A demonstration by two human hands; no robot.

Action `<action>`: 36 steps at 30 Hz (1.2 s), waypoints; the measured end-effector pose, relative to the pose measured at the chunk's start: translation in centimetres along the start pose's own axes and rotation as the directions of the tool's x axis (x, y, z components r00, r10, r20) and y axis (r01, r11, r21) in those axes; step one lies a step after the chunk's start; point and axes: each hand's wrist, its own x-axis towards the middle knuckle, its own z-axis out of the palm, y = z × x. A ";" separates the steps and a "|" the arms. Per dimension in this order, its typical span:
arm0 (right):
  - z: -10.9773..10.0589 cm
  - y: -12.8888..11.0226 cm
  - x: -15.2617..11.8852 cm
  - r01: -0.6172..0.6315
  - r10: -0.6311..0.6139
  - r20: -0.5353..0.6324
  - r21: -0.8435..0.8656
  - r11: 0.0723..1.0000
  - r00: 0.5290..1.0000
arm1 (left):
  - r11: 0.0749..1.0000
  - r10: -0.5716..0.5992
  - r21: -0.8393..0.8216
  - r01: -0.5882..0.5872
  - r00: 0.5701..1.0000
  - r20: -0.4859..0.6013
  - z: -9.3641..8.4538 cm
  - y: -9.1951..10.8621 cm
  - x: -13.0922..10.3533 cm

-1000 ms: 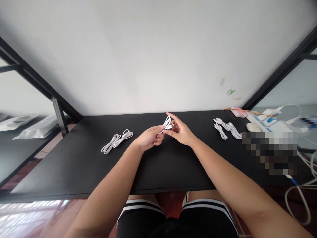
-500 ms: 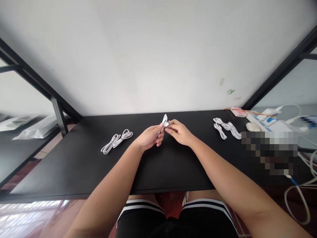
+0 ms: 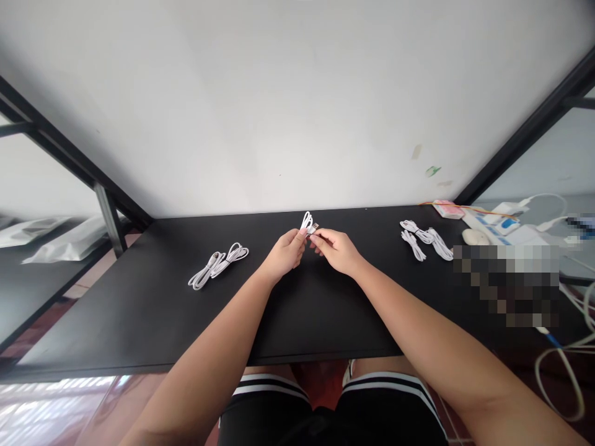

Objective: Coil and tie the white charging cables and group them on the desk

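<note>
A small coiled white cable (image 3: 307,220) with a metal plug end is held up over the middle of the black table (image 3: 320,310). My left hand (image 3: 286,255) is closed around the lower part of the bundle, hiding most of it. The fingertips of my right hand (image 3: 335,249) pinch at the bundle just below the plug, touching the left fingers. Two coiled white cables (image 3: 218,266) lie on the table to the left. More white cable bundles (image 3: 425,237) rest together on the right side.
At the right are a pink-and-white box (image 3: 447,209), a white mouse (image 3: 475,238), a power strip with plugs (image 3: 497,224) and loose cords. Black metal frame bars (image 3: 110,217) rise at both sides. A pale wall stands behind the table.
My left hand has turned over so that its back faces up more, around the cable bundle. My right fingers have shifted slightly, staying at the bundle near the plug.
</note>
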 end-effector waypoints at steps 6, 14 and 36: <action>0.1 0.3 0.1 -0.058 0.049 0.069 0.132 0.990 0.996 | 0.999 0.050 -0.011 -0.051 0.998 -0.039 0.3 -0.1 0.0; 0.9 0.0 0.3 -0.407 0.258 0.316 0.662 0.629 0.913 | 0.969 0.047 -0.245 -0.038 0.998 0.034 1.1 1.3 -0.9; 0.3 -1.0 -0.2 0.118 -0.147 -0.157 -0.181 0.976 0.977 | 0.947 0.005 -0.322 -0.013 1.000 -0.023 1.1 1.0 -0.6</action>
